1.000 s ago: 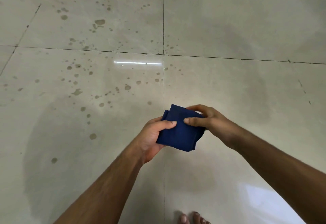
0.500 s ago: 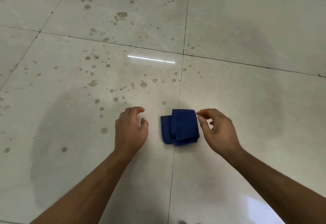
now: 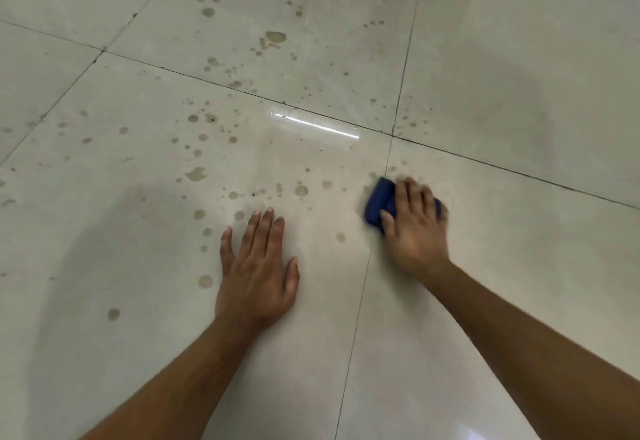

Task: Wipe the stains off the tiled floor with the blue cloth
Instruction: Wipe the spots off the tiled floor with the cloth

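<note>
I see a room indoors, maybe in a home. The floor (image 3: 519, 93) is made of big shiny pale tiles with dark lines between, and a lamp shines in it.

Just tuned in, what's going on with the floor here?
A person is cleaning a stained tiled floor. The right hand presses a folded blue cloth onto the tile by a grout line; it looks blurred, likely mid-wipe. The left hand lies flat on the floor as a brace. Brown stains remain, mostly left of and beyond the cloth.
</note>
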